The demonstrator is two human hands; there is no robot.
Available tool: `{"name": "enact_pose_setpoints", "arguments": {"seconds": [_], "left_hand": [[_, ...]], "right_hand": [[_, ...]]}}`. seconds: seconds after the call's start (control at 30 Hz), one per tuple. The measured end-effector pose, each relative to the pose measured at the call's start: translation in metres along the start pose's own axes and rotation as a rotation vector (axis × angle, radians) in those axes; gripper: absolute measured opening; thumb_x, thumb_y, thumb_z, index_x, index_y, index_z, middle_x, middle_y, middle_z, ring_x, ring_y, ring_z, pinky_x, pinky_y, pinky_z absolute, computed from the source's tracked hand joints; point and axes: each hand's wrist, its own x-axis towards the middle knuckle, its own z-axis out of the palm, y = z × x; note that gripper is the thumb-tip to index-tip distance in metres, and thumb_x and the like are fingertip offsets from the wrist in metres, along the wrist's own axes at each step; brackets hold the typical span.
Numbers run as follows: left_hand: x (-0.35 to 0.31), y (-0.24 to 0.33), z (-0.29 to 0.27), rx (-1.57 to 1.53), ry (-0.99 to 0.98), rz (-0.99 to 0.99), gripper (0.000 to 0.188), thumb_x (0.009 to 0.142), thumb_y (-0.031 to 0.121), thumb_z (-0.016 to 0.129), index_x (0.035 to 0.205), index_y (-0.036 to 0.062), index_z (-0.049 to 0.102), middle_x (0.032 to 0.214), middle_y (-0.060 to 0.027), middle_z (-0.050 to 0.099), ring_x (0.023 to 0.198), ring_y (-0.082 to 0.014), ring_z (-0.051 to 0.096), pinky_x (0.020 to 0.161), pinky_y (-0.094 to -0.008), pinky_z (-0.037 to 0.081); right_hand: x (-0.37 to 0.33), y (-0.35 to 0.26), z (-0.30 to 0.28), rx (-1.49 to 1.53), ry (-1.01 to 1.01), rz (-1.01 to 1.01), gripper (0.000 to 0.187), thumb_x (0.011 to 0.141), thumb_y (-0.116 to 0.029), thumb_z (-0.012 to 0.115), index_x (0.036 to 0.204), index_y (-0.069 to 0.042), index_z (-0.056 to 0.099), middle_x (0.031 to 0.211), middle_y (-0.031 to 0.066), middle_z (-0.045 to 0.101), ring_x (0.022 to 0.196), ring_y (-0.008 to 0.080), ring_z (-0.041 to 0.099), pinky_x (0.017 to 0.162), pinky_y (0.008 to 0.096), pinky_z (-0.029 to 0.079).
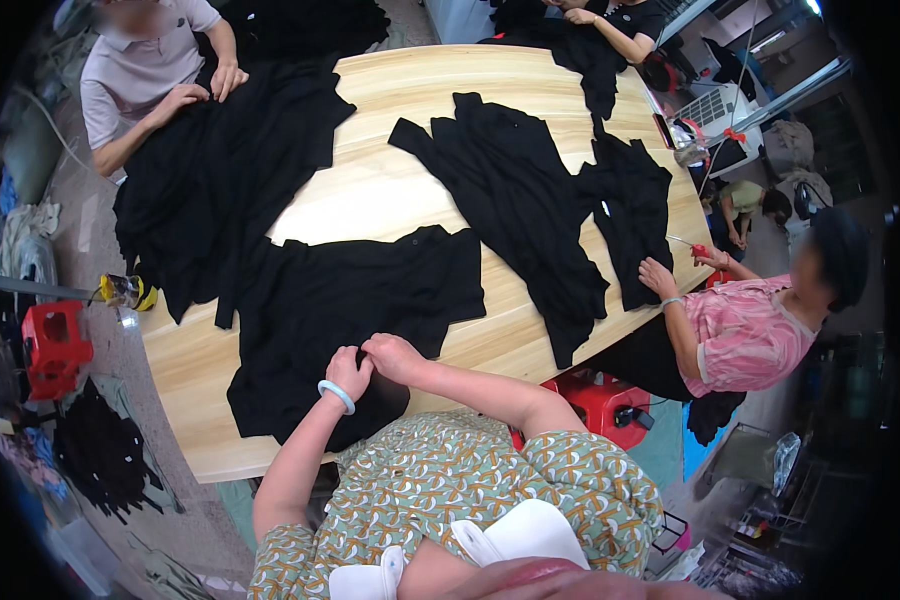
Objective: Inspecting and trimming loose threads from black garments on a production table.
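A black garment (340, 295), seemingly a knitted top, lies spread on the wooden table in front of me. Its near edge hangs toward my lap. Over that edge my left hand (348, 373), with a pale bangle (337, 396) at the wrist, is closed with fingertips pinching the cloth. Right beside it, almost touching, my right hand (394, 359) is closed on the same garment. The fingertips of both hands are partly hidden, and any small thing between them cannot be made out.
Further black garments (515, 190) lie across the pale wooden table (370, 200). A person in a light shirt (155, 75) handles black cloth at far left. At right, a person in pink (755, 335) holds a red-handled tool (705, 252). Red stools (58, 345) stand beside the table.
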Motion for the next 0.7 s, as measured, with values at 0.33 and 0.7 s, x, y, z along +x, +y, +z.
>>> {"name": "enact_pose_setpoints", "arguments": {"seconds": [0.33,0.7], "left_hand": [[0.000,-0.020,0.021,0.222,-0.009,0.120,0.009,0.074,0.009,0.054,0.077,0.0006,0.051,0.080,-0.0180,0.052,0.078,-0.0339,0.052,0.069,-0.0415,0.045],[0.004,-0.056,0.035,-0.572,-0.110,-0.370,0.018,0.078,0.014,0.055,0.083,-0.0014,0.062,0.079,-0.0126,0.063,0.073,-0.0218,0.059,0.070,-0.0303,0.045]], "right_hand": [[0.001,0.002,0.007,-0.158,-0.072,-0.119,0.003,0.068,-0.005,0.050,0.067,-0.004,0.052,0.069,0.0123,0.053,0.069,0.0285,0.053,0.063,0.0386,0.044],[0.000,0.012,0.017,0.043,-0.271,0.246,0.018,0.073,-0.016,0.054,0.077,0.000,0.061,0.078,0.0183,0.060,0.076,0.0334,0.058,0.069,0.0405,0.046]]}}
